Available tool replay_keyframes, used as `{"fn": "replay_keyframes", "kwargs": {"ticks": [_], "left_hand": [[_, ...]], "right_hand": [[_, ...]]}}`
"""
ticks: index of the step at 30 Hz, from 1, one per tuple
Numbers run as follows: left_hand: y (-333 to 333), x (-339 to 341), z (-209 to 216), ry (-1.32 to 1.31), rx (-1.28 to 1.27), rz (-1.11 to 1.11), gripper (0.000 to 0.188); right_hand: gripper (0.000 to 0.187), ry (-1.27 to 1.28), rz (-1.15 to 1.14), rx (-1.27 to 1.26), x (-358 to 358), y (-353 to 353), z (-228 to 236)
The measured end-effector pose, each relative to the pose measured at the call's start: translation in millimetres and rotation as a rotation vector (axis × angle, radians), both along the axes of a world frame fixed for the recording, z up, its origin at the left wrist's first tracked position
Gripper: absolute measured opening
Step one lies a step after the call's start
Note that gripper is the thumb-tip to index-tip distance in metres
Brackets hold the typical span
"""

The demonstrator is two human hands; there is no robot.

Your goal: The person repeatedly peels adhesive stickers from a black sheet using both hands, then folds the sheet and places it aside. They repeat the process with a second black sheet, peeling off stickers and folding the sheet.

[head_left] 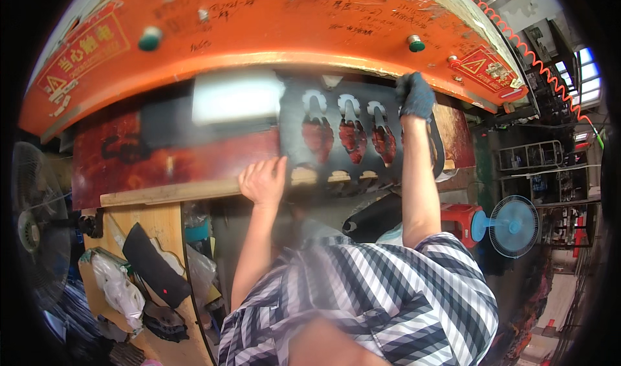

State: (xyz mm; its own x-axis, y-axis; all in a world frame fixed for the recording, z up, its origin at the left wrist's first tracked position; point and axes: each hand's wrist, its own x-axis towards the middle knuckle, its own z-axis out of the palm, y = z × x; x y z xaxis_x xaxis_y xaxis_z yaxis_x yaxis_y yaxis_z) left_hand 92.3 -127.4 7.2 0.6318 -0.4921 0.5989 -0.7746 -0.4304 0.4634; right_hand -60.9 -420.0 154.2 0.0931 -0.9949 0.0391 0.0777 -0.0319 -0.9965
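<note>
A black sheet [299,117] with a row of several long, scalloped cut-outs lies on the reddish-brown board [213,158]; the board shows red through the holes. More cut notches run along its near edge, which hangs over the board's front. My bare left hand [264,180] rests on the board's front edge, fingers spread, thumb beside the sheet's near left corner. At the sheet's far right, under the orange machine beam [284,33], is my right hand [416,97] in a dark glove. Its fingers are curled and blurred, and what they hold is hidden.
A bright white rectangular panel [236,97] lies left of the sheet. Two green buttons [150,38] [416,43] stick out of the beam. A blue fan [514,226] stands at right, a dark fan [29,227] at left. Dark pieces and plastic bags [116,288] cover a wooden side table.
</note>
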Motion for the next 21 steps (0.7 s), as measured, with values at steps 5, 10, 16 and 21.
{"fn": "replay_keyframes", "kwargs": {"ticks": [5,10,16,21], "left_hand": [[-35.5,30.2,3.0,-0.016,0.084,-0.115,0.026],[-88.4,66.8,2.7,-0.044,0.160,-0.122,0.031],[-164.3,59.7,-27.1,-0.277,0.099,-0.031,0.026],[-175.1,25.6,-61.4,-0.123,0.335,-0.017,0.036]], "right_hand": [[0.026,-0.058,0.070,-0.172,17.9,-72.1,31.8],[0.007,0.813,0.016,-1.278,-29.1,-32.1,-56.2],[0.009,0.677,0.364,-0.553,-153.6,35.7,-196.9],[0.026,1.117,0.373,0.079,-280.9,110.1,-253.6]]}}
